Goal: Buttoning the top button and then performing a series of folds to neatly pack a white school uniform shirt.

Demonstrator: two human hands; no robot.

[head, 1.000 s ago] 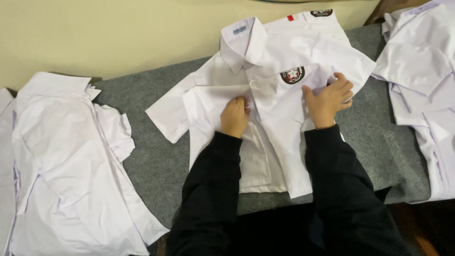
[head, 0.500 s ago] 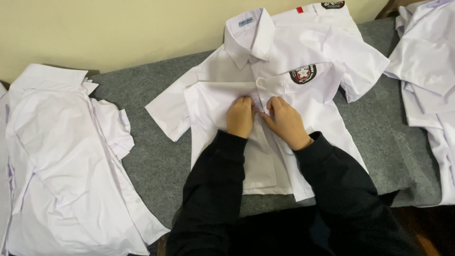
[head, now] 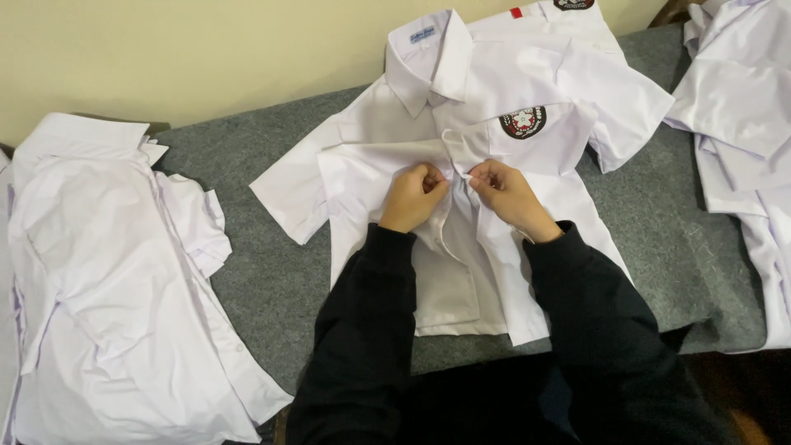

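The left hand (head: 414, 196) is curled shut, and a bit of white cloth is pinched in its fingers. The right hand (head: 507, 194) is just beside it, almost touching, and it is also curled, with the other edge of cloth pinched at its fingertips. Both hands are placed on the front of a white shirt (head: 461, 140), right at the middle line where the two front sides meet. The shirt is spread flat under the hands, and it reaches out past them on every side. Just beyond the right hand, a round dark badge (head: 522, 122) is sewn on the chest pocket. Farther beyond both hands, the collar (head: 428, 58) is seen, folded down at the far end of the shirt. One short sleeve is spread out to the left of the left hand, and the other to the right of the right hand. Black sleeves (head: 371, 330) are worn on both arms. The shirt is laid on a grey cloth-covered table (head: 255, 247). Well off to the left of the left hand, a pile of white shirts (head: 107, 280) is heaped. Well off to the right of the right hand, more white shirts (head: 741, 115) are lying.
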